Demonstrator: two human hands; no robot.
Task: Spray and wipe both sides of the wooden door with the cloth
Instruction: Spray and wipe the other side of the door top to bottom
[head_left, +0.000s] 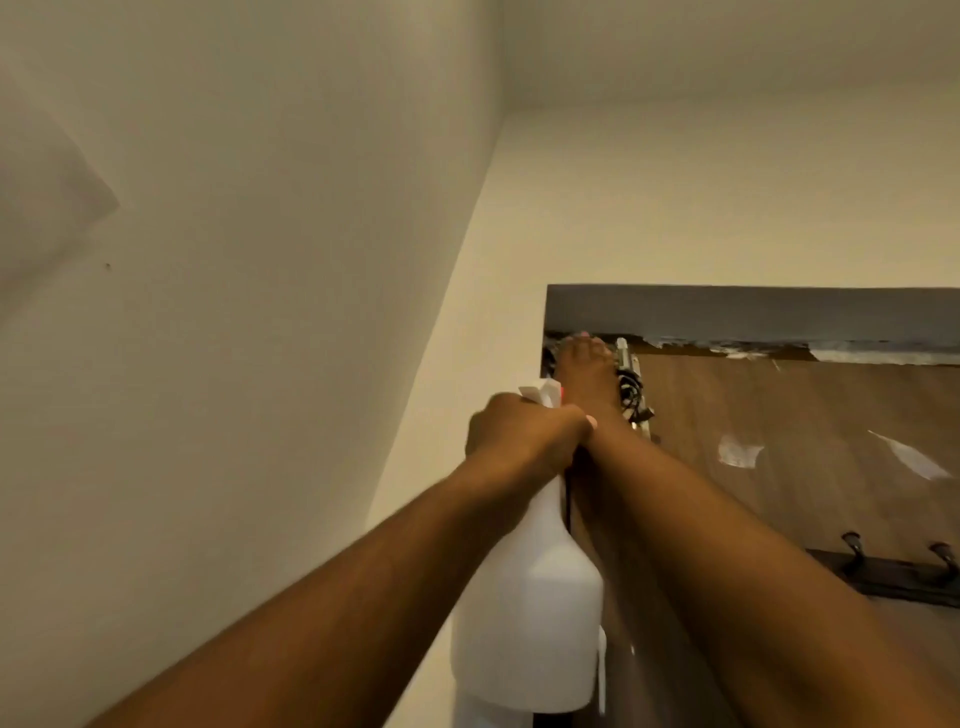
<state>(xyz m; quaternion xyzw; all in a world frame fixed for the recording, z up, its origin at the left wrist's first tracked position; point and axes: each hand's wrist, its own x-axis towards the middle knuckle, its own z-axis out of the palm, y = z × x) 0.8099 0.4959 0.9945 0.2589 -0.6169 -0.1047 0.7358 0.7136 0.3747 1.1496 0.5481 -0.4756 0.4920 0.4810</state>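
Spray bottle (530, 623) nearest, left hand (524, 434) wrapped round its neck. Right hand (584, 371) at far top-left corner of door (805, 415), grip unclear, cloth unseen. Looks like wiping; next, sweep right along top edge

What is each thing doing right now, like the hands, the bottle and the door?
Door: brown wood, pale scuffed patches.
Spray bottle: upright, raised beside the door's edge.
Left hand: grips the bottle's neck.
Right hand: stretched up, fingers flat on the door's top corner; no cloth shows.
Hooks: fixed on the door.
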